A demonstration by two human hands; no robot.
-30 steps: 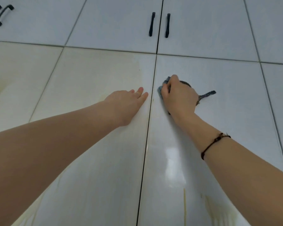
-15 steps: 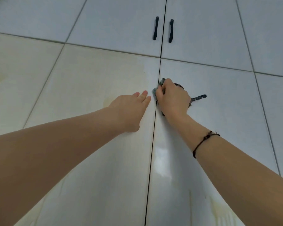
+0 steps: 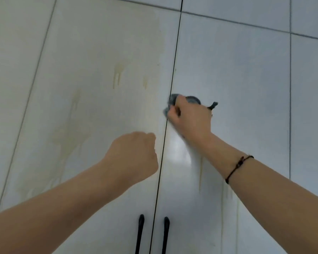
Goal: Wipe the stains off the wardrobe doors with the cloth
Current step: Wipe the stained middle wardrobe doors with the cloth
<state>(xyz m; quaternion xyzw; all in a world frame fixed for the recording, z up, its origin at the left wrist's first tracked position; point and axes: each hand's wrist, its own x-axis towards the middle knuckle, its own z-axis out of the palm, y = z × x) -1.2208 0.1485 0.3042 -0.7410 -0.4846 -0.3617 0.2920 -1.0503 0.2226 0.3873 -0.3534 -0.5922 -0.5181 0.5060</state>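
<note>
Right hand curled round the dark grey cloth, pressing it to the right wardrobe door at the seam with the left wardrobe door. Left hand balled in a fist, holding nothing, just beside the seam, lower down. Yellowish drip stains on left wardrobe door above the fist; fainter streaks on right wardrobe door under the right wrist

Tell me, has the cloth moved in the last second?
Yes. The cloth, gripped in the right hand, is lower, farther below the horizontal gap, and now overlaps the vertical seam.
</note>
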